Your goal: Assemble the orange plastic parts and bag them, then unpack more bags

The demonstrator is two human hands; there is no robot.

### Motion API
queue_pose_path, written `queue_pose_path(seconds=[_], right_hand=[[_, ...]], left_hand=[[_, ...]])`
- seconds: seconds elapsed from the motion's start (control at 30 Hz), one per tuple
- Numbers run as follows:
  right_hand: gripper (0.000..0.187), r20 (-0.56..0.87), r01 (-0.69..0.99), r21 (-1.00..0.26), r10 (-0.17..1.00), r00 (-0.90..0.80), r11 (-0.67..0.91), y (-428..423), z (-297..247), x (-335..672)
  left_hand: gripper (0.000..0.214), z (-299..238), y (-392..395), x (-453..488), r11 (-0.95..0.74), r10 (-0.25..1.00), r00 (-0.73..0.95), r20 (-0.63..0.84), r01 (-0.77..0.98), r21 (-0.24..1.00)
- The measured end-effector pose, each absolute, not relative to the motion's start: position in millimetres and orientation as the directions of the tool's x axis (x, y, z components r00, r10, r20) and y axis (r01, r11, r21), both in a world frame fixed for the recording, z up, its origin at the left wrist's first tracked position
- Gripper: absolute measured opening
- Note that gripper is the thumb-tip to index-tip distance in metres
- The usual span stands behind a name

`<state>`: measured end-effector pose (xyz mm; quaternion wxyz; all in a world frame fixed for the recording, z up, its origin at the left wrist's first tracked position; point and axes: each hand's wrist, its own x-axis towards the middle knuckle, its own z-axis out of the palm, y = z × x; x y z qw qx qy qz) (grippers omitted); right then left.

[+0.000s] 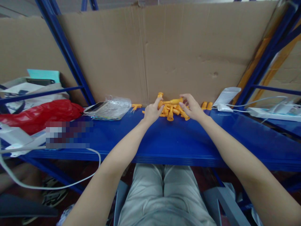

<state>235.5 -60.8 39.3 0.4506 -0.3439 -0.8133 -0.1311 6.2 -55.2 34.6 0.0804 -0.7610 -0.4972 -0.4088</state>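
A pile of orange plastic parts [172, 112] lies at the back of the blue shelf [164, 141], against the cardboard wall. My left hand [152, 112] is closed on one end of an orange part [169, 102] held above the pile. My right hand [191, 107] pinches the other end of the same part with its fingers curled. Loose orange pieces lie to either side: one [136, 107] on the left, two [207, 105] on the right.
A clear plastic bag [110, 108] over a phone lies left of the pile. A red bag [39, 114] and papers sit far left. White pouch [227, 95], cables and a power strip [272, 113] lie right. Blue rack posts stand on both sides.
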Motion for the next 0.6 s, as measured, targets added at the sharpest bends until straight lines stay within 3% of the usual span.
queue_pose_path(seconds=[0.2, 0.6], right_hand=[[0.047, 0.792, 0.696, -0.176, 0.520, -0.320, 0.696, -55.6, 36.2, 234.4], [0.036, 0.765, 0.700, -0.081, 0.494, -0.412, 0.709, -52.2, 35.1, 236.6]], left_hand=[[0.039, 32.4, -54.1, 7.7, -0.485, 0.689, 0.187, 0.700, 0.836, 0.255], [0.035, 33.6, -56.1, 7.2, -0.479, 0.725, 0.180, 0.665, 0.825, 0.299]])
